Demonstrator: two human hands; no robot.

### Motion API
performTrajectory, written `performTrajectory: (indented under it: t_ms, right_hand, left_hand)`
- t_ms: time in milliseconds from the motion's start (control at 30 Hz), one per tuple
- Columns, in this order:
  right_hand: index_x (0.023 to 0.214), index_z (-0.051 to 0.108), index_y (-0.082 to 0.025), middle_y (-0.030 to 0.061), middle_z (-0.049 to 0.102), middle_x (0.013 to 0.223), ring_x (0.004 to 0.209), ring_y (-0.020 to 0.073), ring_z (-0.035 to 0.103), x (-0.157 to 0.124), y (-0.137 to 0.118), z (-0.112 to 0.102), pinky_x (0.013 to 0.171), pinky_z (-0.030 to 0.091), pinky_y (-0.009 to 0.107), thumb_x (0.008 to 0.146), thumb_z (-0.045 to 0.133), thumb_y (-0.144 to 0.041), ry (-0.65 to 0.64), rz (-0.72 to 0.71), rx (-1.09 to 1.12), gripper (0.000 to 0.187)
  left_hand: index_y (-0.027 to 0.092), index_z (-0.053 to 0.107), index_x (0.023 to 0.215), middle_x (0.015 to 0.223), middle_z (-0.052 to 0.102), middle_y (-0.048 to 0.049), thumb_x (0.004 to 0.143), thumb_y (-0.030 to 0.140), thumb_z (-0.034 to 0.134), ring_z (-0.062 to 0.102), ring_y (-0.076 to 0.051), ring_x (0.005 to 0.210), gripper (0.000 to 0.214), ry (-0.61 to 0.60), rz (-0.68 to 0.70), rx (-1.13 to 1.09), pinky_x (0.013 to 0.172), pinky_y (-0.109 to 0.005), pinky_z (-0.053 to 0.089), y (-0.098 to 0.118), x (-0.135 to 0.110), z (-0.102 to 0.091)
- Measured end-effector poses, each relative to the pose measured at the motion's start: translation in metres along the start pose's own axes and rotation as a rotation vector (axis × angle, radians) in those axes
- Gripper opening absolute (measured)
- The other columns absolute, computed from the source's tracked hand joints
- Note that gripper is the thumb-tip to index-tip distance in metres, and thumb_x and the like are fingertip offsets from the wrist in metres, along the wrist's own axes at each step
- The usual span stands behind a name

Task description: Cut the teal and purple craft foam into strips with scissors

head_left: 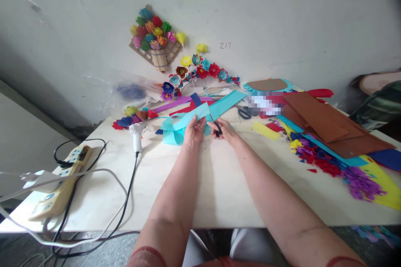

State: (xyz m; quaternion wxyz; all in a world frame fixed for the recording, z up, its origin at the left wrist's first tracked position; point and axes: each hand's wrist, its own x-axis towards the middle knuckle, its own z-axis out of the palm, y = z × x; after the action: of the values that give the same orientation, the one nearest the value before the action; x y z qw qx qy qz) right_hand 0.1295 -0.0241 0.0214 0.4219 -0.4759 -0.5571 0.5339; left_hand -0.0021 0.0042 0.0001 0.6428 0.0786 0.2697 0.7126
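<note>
My left hand (194, 130) is closed on a long turquoise paper strip (200, 114) that runs up and to the right across the table. My right hand (224, 130) grips black-handled scissors (216, 126), whose blades point up into the strip beside my left hand's fingers. The strip's left end folds into a loop (172, 133) on the table (219, 183).
A white glue gun (137, 134) lies left of my hands, its cord running to a power strip (64, 183) at the left edge. Paper flowers (200, 71), brown sheets (328, 123), a second pair of scissors (244, 112) and coloured scraps (338, 167) crowd the back and right.
</note>
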Motion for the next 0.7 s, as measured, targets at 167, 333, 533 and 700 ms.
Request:
performTrajectory:
  t_ms: [167, 333, 533, 700]
  right_hand:
    - [0.074, 0.052, -0.017, -0.0036, 0.056, 0.051, 0.038, 0.0067, 0.048, 0.0005, 0.0008, 0.0024, 0.032, 0.030, 0.016, 0.066, 0.070, -0.046, 0.003, -0.022, -0.091, 0.036]
    - [0.074, 0.054, -0.018, -0.0048, 0.055, 0.050, 0.040, 0.0081, 0.048, 0.0045, 0.0056, 0.0055, 0.033, 0.033, 0.017, 0.064, 0.071, -0.046, 0.010, -0.032, -0.139, 0.034]
    - [0.071, 0.055, -0.019, -0.0060, 0.052, 0.051, 0.041, 0.0081, 0.047, 0.0069, 0.0075, 0.0077, 0.035, 0.037, 0.017, 0.060, 0.074, -0.042, 0.053, -0.030, -0.150, 0.032]
    - [0.069, 0.055, -0.020, -0.0063, 0.051, 0.049, 0.041, 0.0083, 0.047, 0.0086, 0.0093, 0.0087, 0.035, 0.038, 0.018, 0.060, 0.074, -0.042, 0.064, -0.039, -0.168, 0.031]
  left_hand:
    - [0.011, 0.059, 0.079, 0.077, 0.066, -0.0109, 0.082, 0.011, 0.053, 0.066, -0.022, 0.093, 0.007, -0.014, -0.007, 0.005, 0.080, -0.030, 0.054, -0.0001, 0.0004, -0.0006]
    - [0.012, 0.059, 0.077, 0.076, 0.066, -0.0100, 0.081, 0.012, 0.054, 0.066, -0.022, 0.092, 0.006, -0.014, -0.012, 0.013, 0.079, -0.029, 0.054, -0.0013, 0.0004, -0.0007]
    - [0.012, 0.059, 0.075, 0.075, 0.066, -0.0103, 0.078, 0.012, 0.058, 0.067, -0.021, 0.089, 0.004, -0.018, -0.006, 0.021, 0.082, -0.031, 0.053, -0.0039, 0.0021, -0.0019]
    - [0.012, 0.061, 0.081, 0.076, 0.067, -0.0092, 0.077, 0.015, 0.061, 0.067, -0.020, 0.083, 0.005, -0.032, -0.006, 0.021, 0.078, -0.031, 0.054, -0.0050, 0.0031, -0.0030]
